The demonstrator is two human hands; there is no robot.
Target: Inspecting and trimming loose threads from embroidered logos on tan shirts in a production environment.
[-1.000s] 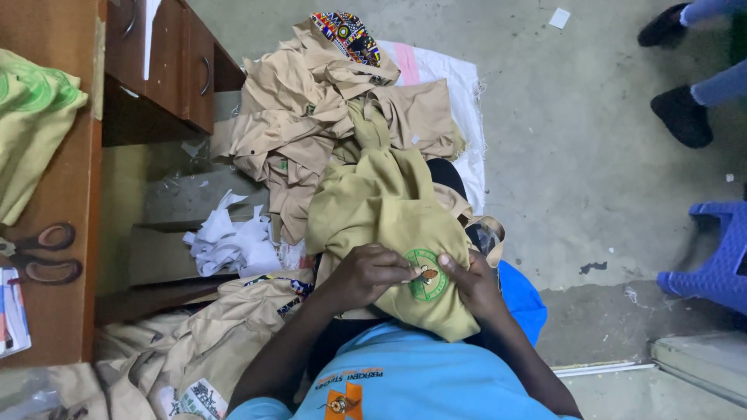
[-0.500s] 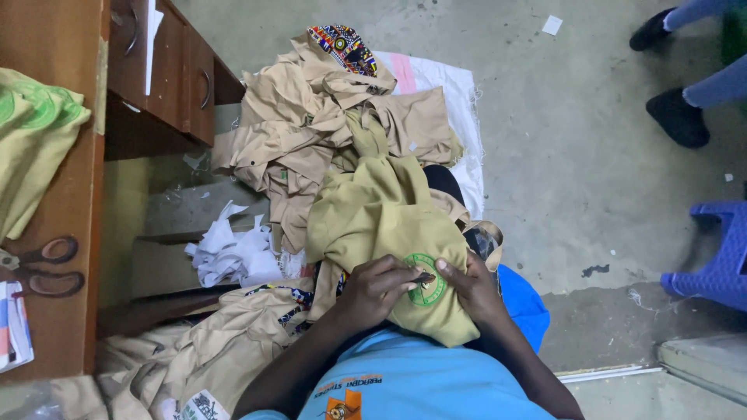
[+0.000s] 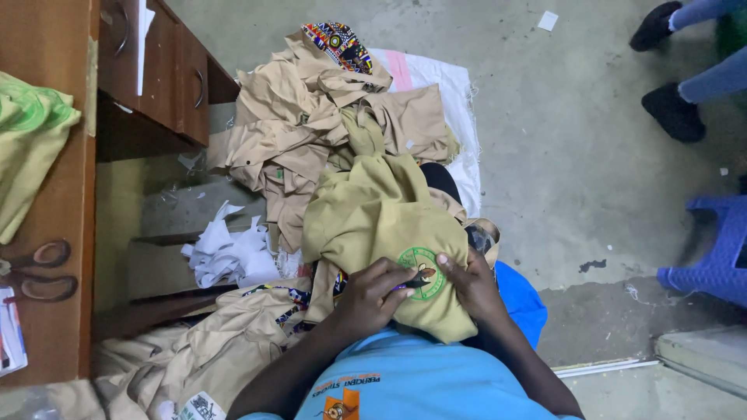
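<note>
Head view: our left hand [image 3: 373, 295] pinches a thin dark tool [image 3: 411, 285] over the green round badge [image 3: 422, 272] on an olive cotton shirt [image 3: 381, 218]; our right hand [image 3: 475, 288] grips the cloth.

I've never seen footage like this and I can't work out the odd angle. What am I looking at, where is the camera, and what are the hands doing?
The camera sits on a person's head and looks straight down, so you see their blue shirt, both arms and their lap. No machine is involved, only bare hands. The left hand and right hand both rest on an olive-yellow garment on the lap, fingers pinching around a round green emblem on it. The left hand seems to hold a small thin tool, too small to identify. Beyond lies a pile of tan garments on the concrete floor. On the left stands a wooden desk bearing scissors. Another person's feet show at top right.
</note>
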